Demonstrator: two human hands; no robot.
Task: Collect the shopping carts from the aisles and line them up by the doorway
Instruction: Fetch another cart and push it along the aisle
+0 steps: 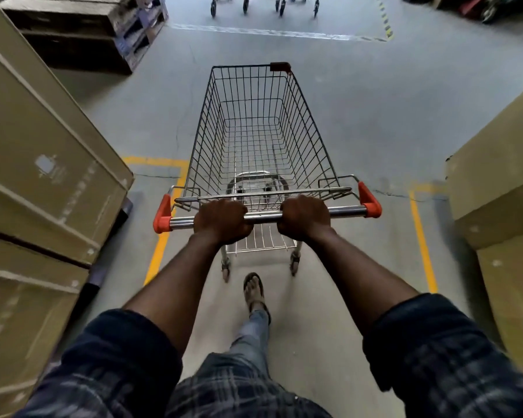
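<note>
Both hands, left hand (222,221) and right hand (305,218), grip the cart (261,137) handle (264,217). Risk: clipping the boxes (43,176) left of the cart, or ramming the parked carts (264,3) ahead.

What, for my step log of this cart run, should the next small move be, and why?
Probably push the cart straight ahead. The left hand and right hand both grip its handle bar, the basket is empty, cartons flank it closely on both sides, and the floor ahead looks open up to the parked carts' wheels past the white line.
</note>
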